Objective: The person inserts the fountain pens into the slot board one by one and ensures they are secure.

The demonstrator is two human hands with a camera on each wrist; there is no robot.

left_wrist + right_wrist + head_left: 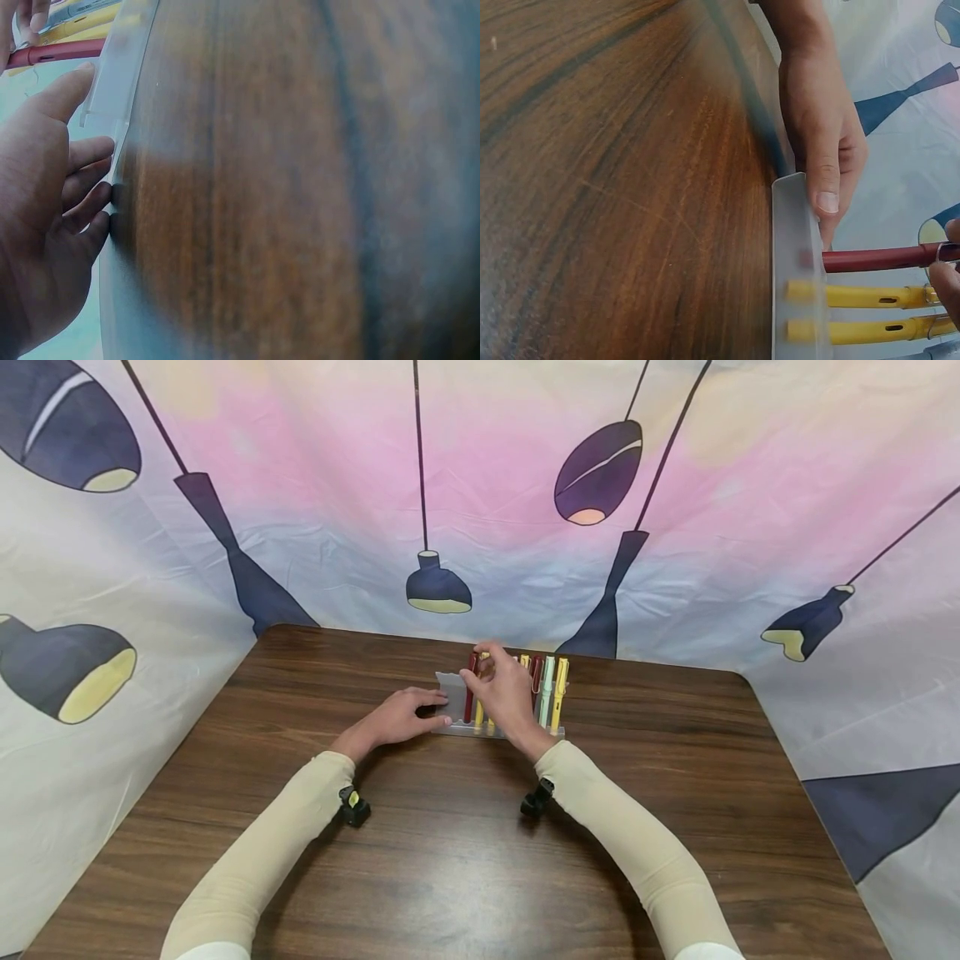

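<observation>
A clear plastic pen stand (498, 732) holds a row of pens leaning side by side. At its left end stands a dark red pen (468, 706); my right hand (508, 693) pinches its upper end between thumb and finger. In the right wrist view the red pen (874, 259) has its lower end in the stand's front ledge (796, 247). My left hand (401, 717) touches the stand's left end, its fingers relaxed and the thumb (71, 91) near the ledge. Two yellow pens (870, 297) sit right beside the red one.
Farther right in the stand are another dark red pen (536, 672), a mint green pen (547, 693) and a yellow pen (559, 693). The stand is on a brown wooden table (465, 860), near its back edge. Behind hangs a cloth printed with lamps (495, 485).
</observation>
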